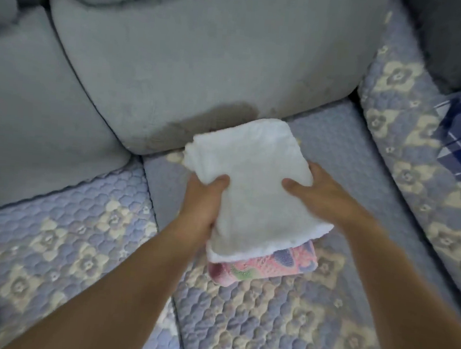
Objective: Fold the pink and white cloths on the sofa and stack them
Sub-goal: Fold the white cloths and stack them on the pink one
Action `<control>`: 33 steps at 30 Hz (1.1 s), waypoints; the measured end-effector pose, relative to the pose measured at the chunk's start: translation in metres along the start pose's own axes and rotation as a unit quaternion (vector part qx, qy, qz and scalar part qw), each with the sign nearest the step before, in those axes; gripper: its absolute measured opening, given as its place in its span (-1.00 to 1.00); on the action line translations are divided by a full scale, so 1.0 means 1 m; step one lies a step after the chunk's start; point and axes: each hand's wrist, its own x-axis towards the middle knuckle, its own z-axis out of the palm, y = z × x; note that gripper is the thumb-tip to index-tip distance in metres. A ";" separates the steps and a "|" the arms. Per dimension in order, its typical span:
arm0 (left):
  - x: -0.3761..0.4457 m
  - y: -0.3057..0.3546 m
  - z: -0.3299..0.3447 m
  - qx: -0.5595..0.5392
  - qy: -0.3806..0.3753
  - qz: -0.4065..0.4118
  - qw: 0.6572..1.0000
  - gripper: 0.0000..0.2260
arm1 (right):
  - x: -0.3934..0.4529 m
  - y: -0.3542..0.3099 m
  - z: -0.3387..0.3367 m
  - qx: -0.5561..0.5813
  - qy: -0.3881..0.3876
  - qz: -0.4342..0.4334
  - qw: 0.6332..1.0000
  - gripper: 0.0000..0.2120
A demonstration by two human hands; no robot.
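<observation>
Fingers of our left hand [203, 197] and right hand [311, 189] grip the folded white cloth [253, 187] at centre frame, over the folded pink cloth [267, 265] on the sofa [62, 242]; we judge stacking nearly complete; release remains.

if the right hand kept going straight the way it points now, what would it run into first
The right hand points up and left, already gripping the white cloth, so that comes first. Beyond it, probably the grey back cushion, though depth is hard to judge from this one view.
</observation>
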 end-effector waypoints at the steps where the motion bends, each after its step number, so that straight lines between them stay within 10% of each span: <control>1: 0.006 0.008 -0.004 0.001 -0.007 0.011 1.000 -0.65 | -0.003 0.001 -0.002 0.027 0.017 -0.009 0.999 -0.39; 11: 0.037 -0.035 -0.027 -0.015 -0.133 -0.073 0.988 -0.41 | 0.024 0.058 0.034 0.052 0.087 0.003 0.995 -0.34; 18: 0.007 -0.058 -0.011 -0.111 -0.159 -0.228 0.954 -0.50 | 0.022 0.076 0.019 0.305 -0.160 0.091 0.934 -0.48; 22: -0.027 -0.073 0.015 -0.024 -0.123 -0.243 0.962 -0.50 | 0.015 0.074 -0.021 0.177 -0.139 0.103 0.969 -0.45; 25: -0.028 -0.078 0.011 0.149 0.048 -0.042 0.987 -0.09 | -0.002 0.066 -0.012 -0.053 0.043 0.073 0.995 -0.38; 29: -0.038 -0.049 0.025 0.536 0.038 0.412 0.736 -0.29 | -0.035 0.029 0.051 -0.233 0.268 -0.155 0.922 -0.44; 33: 0.001 -0.066 0.018 0.661 -0.097 0.455 0.589 -0.44 | -0.009 0.048 0.090 -0.362 0.198 -0.116 0.903 -0.39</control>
